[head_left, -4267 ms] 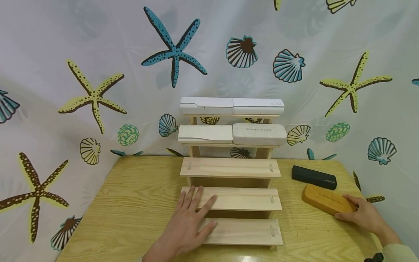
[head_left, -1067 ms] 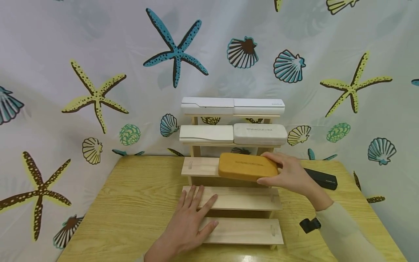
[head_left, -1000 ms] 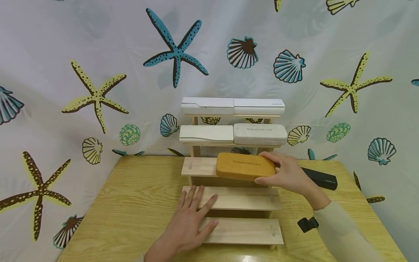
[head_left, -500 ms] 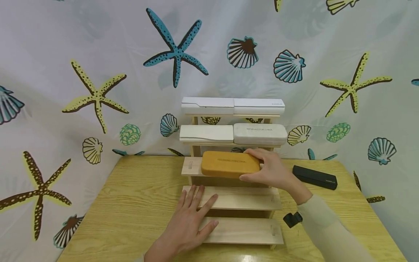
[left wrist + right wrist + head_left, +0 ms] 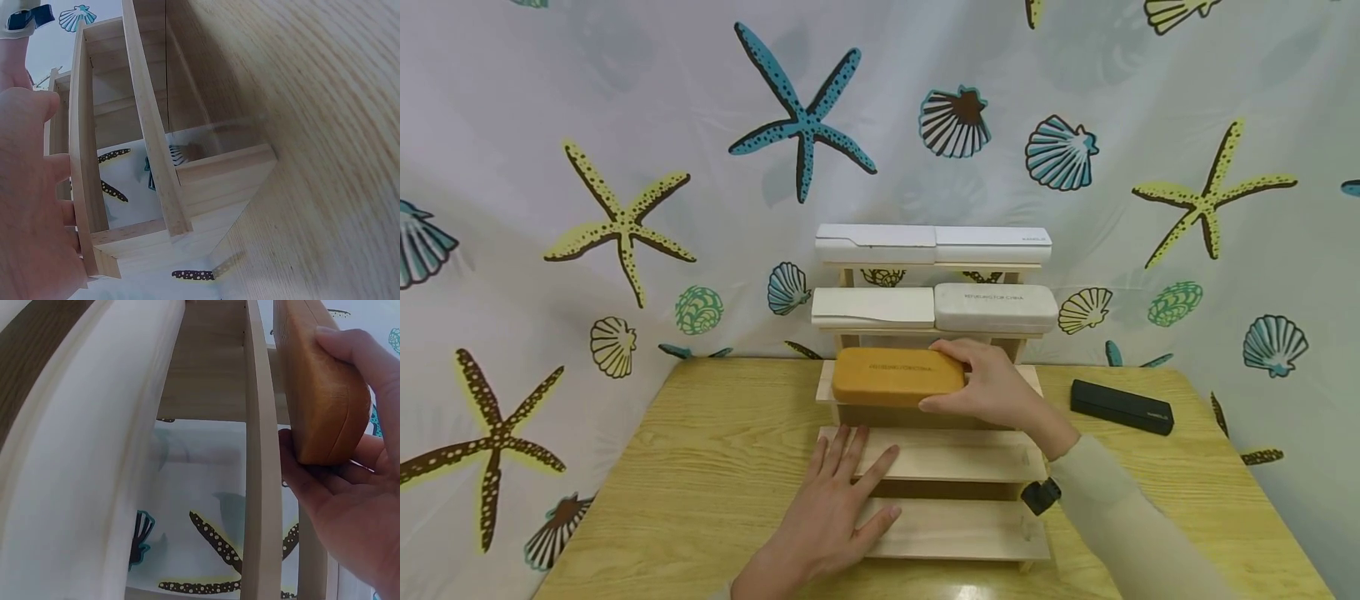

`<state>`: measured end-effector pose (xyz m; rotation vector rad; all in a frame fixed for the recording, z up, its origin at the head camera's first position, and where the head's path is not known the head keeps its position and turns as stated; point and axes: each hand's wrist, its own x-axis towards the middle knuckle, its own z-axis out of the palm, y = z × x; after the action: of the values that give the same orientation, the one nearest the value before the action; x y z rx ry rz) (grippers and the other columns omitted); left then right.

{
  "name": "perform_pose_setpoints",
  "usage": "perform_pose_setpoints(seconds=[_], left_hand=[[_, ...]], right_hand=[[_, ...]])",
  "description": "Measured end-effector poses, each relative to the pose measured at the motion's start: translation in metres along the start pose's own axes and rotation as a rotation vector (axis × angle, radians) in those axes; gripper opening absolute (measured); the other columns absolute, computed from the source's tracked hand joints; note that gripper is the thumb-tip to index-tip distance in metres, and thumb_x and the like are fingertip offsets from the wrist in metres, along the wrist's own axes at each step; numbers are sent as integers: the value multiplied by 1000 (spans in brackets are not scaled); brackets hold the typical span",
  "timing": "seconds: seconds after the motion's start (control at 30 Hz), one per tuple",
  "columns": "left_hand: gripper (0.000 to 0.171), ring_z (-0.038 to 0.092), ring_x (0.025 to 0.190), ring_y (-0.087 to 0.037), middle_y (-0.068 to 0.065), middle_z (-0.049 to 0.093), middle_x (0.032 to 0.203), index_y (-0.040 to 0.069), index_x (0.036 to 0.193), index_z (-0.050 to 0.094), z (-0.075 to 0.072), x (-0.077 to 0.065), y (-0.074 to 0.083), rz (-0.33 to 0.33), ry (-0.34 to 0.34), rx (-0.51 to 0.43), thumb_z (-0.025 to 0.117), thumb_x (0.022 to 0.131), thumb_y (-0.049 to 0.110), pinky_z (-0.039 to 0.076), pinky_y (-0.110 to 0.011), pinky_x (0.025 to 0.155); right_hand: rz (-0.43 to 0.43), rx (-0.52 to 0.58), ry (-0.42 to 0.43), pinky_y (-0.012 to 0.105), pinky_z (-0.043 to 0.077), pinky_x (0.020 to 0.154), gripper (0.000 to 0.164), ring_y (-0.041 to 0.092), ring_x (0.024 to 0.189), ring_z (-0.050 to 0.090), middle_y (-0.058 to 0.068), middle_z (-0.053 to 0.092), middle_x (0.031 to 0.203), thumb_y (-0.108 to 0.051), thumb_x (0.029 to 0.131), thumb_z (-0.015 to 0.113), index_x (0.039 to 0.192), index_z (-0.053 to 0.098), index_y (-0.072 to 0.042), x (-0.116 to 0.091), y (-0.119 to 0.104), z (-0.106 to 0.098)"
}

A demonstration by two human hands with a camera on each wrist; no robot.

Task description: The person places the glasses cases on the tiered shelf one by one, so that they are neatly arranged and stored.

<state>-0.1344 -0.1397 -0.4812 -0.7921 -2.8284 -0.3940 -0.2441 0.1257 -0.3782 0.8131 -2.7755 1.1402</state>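
Note:
An orange glasses case (image 5: 887,377) with printed lettering lies over the left and middle part of the third tier of a wooden step rack (image 5: 958,454). My right hand (image 5: 988,387) grips the case's right end, thumb on the near side and fingers behind. The right wrist view shows the same glasses case (image 5: 322,394) close beside the edge of a rack board. My left hand (image 5: 831,512) rests with spread fingers on the left end of the two lowest tiers. From the left wrist camera, that hand (image 5: 31,194) lies along the board fronts.
Two white cases (image 5: 876,242) fill the top tier; below them lie an off-white case (image 5: 872,307) and a pale grey one (image 5: 996,307). A black case (image 5: 1120,407) sits on the wooden table (image 5: 715,467) to the right. A patterned curtain (image 5: 880,75) hangs behind.
My right hand picked the orange glasses case off the table at the right and carried it left over the third tier, where it has kept sliding left. My left hand stayed put.

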Motion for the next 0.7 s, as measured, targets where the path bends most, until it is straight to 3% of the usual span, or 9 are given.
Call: perform_pose_setpoints(seconds=[0.5, 0.7], left_hand=[[67, 20, 160, -50, -28, 28, 170, 26, 164, 40, 0, 0, 0, -7, -15, 14, 47, 107, 59, 18, -71, 126], [67, 19, 160, -49, -28, 26, 171, 26, 165, 39, -2, 0, 0, -12, -32, 10, 47, 107, 60, 18, -71, 126]], right_hand=[[13, 8, -29, 38, 54, 88, 82, 20, 100, 62, 4, 68, 133, -44, 79, 92, 147, 61, -11, 15, -6, 17], [26, 8, -33, 38, 53, 89, 82, 20, 100, 62, 6, 65, 142, -43, 79, 92, 148, 60, -12, 18, -8, 20]])
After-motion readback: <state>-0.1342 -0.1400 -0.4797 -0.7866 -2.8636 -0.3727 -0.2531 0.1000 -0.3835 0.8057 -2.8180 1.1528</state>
